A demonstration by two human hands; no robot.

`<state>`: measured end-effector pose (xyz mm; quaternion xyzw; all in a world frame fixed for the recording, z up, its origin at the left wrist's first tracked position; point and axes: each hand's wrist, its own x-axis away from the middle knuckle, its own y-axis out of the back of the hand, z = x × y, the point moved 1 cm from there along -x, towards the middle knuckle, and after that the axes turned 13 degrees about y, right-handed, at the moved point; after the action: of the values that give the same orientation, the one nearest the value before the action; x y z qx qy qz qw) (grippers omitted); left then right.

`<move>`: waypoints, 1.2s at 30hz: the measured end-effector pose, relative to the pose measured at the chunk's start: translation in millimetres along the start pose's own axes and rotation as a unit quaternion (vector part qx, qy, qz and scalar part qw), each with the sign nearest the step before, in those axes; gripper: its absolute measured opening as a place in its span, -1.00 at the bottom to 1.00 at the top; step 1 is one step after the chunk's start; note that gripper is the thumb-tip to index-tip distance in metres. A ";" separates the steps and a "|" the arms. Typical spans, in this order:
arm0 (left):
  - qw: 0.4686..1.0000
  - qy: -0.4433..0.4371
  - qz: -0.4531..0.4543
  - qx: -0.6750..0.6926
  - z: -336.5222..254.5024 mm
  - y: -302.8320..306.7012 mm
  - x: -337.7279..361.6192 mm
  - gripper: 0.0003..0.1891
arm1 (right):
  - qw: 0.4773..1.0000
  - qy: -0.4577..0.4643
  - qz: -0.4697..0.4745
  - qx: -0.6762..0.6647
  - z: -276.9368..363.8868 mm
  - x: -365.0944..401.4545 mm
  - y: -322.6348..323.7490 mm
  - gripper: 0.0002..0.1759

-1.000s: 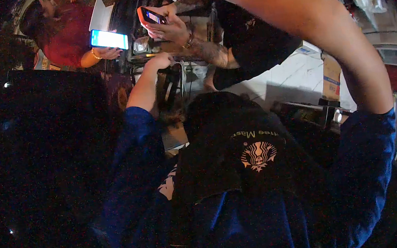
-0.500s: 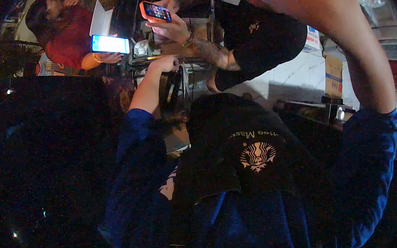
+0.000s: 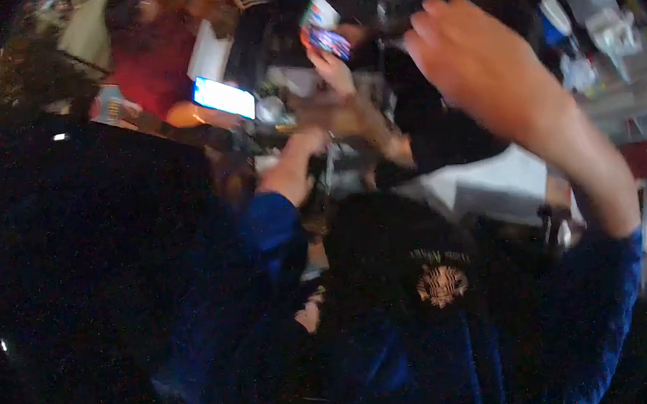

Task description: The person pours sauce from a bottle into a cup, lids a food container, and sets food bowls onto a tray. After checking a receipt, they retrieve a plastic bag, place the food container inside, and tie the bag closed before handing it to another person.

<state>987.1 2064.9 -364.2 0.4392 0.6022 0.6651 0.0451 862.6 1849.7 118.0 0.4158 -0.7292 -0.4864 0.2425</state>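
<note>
My left hand (image 3: 309,143) is in the middle of the head view, fingers curled, over the cluttered edge of a dark surface. Whatever it may hold is hidden. My right hand (image 3: 468,51) is raised high at the upper right, in front of another person's dark clothing. Motion smears its fingers, and I cannot make out anything in them. I wear a black apron (image 3: 389,250) with a round logo over blue sleeves. Beyond my left hand, another person's hand holds a lit phone (image 3: 223,97). A second person holds an orange-cased phone (image 3: 329,42).
White bags (image 3: 610,29) lie on a surface at the upper right. A white panel (image 3: 502,179) is below my right forearm. A person in red (image 3: 154,67) is at the upper left. Much of the left side is dark.
My right hand has come down into view from above the frame. The camera has shifted, so the phones and my left hand appear lower and further right. The picture is now blurred.
</note>
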 end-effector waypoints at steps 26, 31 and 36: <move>0.878 -0.176 -0.349 0.275 -466.2 354.6 151.4 -0.94 | 0.700 -0.705 -0.103 0.048 -58.7 722.0 -56.1 -0.86; 0.829 -0.219 -0.453 0.244 -567.1 430.8 82.2 -0.89 | 0.568 -0.818 -0.079 0.047 -12.1 810.5 -103.2 -0.87; 0.765 -0.312 -0.491 0.277 -654.2 497.6 -19.0 -0.85 | 0.484 -0.862 -0.110 0.100 -2.2 874.9 -129.8 -0.84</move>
<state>814.3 1421.0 116.8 0.2599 0.8462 0.1830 0.4277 443.0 1088.1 -43.8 -0.1131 -0.5650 -0.5481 -0.6063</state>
